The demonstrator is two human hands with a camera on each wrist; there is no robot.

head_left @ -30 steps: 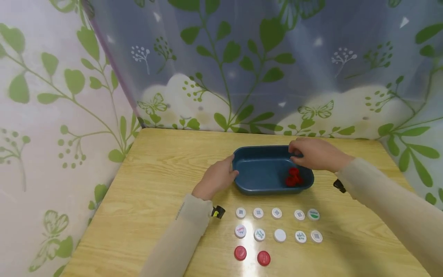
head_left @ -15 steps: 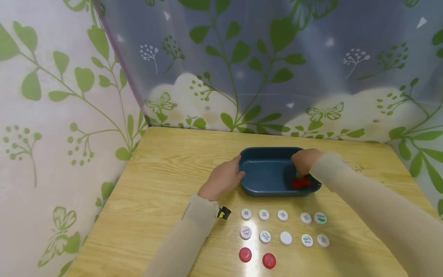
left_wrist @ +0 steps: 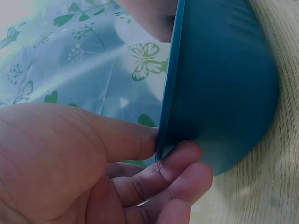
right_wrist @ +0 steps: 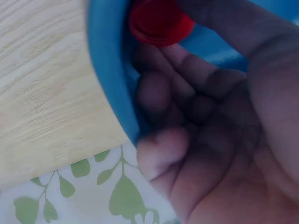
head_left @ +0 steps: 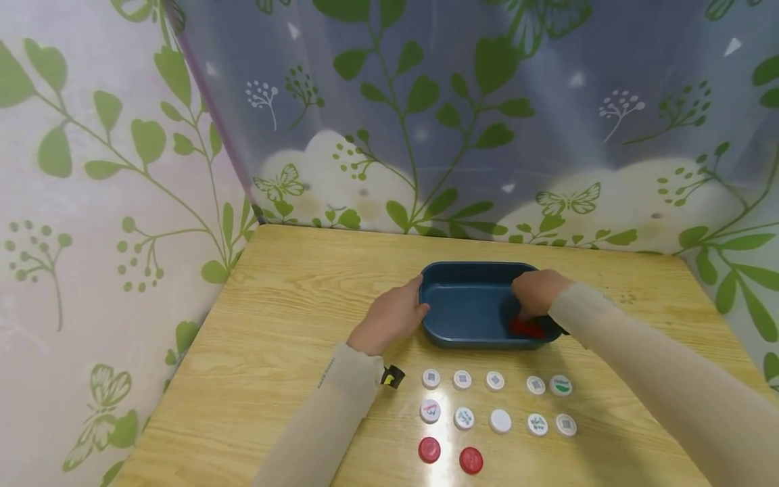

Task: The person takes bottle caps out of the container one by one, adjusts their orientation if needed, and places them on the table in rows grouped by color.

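A dark blue oval tub (head_left: 468, 304) stands on the table. My left hand (head_left: 389, 314) grips its left end; the left wrist view shows thumb and fingers pinching the rim (left_wrist: 170, 84). My right hand (head_left: 540, 294) reaches down into the tub's right end, where red bottle caps (head_left: 526, 329) lie partly hidden by it. In the right wrist view, a red bottle cap (right_wrist: 159, 21) sits between the thumb and the fingers of the right hand (right_wrist: 224, 121), against the tub's wall.
In front of the tub, white bottle caps (head_left: 500, 421) with printed tops lie in two rows. Nearer are two red bottle caps (head_left: 429, 450). Patterned cloth (head_left: 341, 101) hangs behind and left of the wooden table (head_left: 292, 297).
My right hand has gone from above the tub's right rim down inside it to the red bottle caps. My left hand keeps its grip on the tub. The head view has shifted slightly.
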